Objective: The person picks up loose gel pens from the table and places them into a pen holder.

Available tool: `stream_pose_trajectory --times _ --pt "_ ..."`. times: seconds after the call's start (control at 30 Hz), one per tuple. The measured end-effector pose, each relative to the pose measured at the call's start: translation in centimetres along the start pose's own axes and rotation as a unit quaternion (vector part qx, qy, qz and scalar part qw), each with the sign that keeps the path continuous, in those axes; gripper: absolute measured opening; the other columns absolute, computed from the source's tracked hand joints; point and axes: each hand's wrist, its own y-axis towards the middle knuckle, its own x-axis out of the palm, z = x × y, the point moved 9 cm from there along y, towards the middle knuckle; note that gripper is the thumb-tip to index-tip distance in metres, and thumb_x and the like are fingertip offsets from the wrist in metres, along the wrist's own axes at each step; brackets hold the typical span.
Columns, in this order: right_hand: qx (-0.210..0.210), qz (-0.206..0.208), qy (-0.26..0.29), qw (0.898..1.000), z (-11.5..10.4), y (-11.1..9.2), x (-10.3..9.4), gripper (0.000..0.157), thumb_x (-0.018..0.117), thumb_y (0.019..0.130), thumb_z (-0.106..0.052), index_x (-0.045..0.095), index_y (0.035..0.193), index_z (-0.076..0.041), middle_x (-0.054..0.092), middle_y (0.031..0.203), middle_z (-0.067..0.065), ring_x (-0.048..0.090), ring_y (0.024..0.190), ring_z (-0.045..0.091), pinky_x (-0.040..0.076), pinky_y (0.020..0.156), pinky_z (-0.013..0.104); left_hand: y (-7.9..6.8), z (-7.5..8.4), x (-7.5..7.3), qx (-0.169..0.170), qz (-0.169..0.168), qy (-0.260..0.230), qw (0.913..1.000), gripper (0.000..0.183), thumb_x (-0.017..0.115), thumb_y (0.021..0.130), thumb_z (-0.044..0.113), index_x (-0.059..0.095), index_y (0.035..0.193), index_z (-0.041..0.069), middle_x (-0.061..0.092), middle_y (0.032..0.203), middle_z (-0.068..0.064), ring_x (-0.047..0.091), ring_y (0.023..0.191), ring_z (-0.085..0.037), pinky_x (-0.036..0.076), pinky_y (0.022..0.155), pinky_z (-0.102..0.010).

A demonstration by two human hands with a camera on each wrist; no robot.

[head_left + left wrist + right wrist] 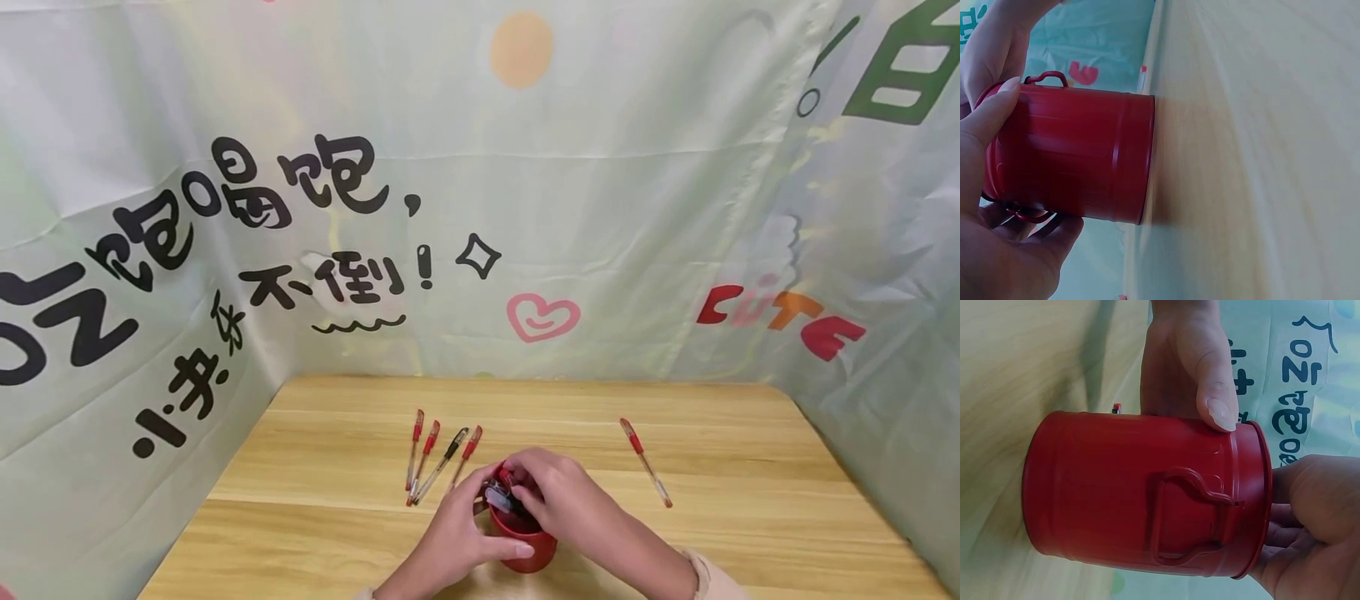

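Observation:
A red metal bucket (531, 560) with small side handles stands on the table, upright. My left hand (456, 535) grips it near the rim, the thumb lying along the near side in the head view. Several pens (498, 500) with clear and dark ends show inside its mouth. Over the rim, my right hand (566, 493) reaches in with bent fingers and pinches a pen among them; the fingertips are partly hidden. Both wrist views show the side of the bucket, but its contents are out of sight there.
Left of the bucket lie red-capped pens (427, 450) and a black-capped pen (444, 463), side by side. Another red-capped pen (647, 463) lies alone to the right. Printed cloth (622, 250) hangs behind and beside the wooden table (315, 533).

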Motion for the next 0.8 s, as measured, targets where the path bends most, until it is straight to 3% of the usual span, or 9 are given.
stream_pose_trajectory --times 0.17,0.4,0.6,0.7,0.8 --pt "0.001 0.03 0.025 0.999 0.2 -1.0 -0.9 0.02 0.078 0.09 -0.004 0.07 0.108 -0.009 0.074 0.102 0.002 0.072 0.087 0.01 0.061 0.071 0.018 0.0 0.1 0.1 0.004 -0.005 -0.007 1.0 0.089 0.091 0.074 0.052 0.047 0.149 0.036 0.058 0.146 0.012 0.059 0.131 -0.012 0.053 0.104 -0.024" --pt "-0.01 0.126 0.051 0.991 1.0 -2.2 -3.4 0.022 0.082 0.086 -0.005 0.073 0.105 -0.011 0.074 0.095 -0.005 0.068 0.083 0.001 0.059 0.067 0.016 0.1 0.1 0.1 0.005 -0.002 -0.02 0.9998 0.087 0.092 0.073 0.05 0.049 0.147 0.037 0.06 0.143 0.013 0.06 0.129 -0.011 0.053 0.104 -0.025" --pt "-0.037 0.207 0.008 0.978 2.6 -3.0 -5.4 0.028 0.086 0.08 -0.002 0.073 0.103 -0.013 0.073 0.09 -0.01 0.066 0.079 -0.001 0.055 0.072 0.009 0.2 0.1 0.1 0.002 -0.001 -0.019 0.9998 0.088 0.093 0.072 0.049 0.049 0.147 0.037 0.062 0.14 0.014 0.06 0.13 -0.012 0.054 0.103 -0.026" --pt "-0.022 0.225 -0.017 0.974 4.3 -3.3 -5.8 0.029 0.086 0.079 -0.001 0.074 0.101 -0.014 0.073 0.089 -0.009 0.066 0.079 0.001 0.055 0.074 0.012 0.2 0.0 0.2 -0.002 -0.001 -0.021 0.9998 0.089 0.094 0.071 0.049 0.05 0.147 0.037 0.062 0.139 0.014 0.06 0.13 -0.013 0.054 0.104 -0.026" --pt "0.014 0.226 -0.033 0.974 6.5 -3.4 -5.8 0.025 0.086 0.08 -0.002 0.075 0.101 -0.011 0.075 0.09 -0.006 0.067 0.079 0.005 0.059 0.073 0.022 0.2 0.0 0.2 -0.003 0.001 -0.024 0.9997 0.09 0.095 0.07 0.048 0.05 0.147 0.037 0.062 0.14 0.015 0.059 0.131 -0.013 0.053 0.104 -0.027"
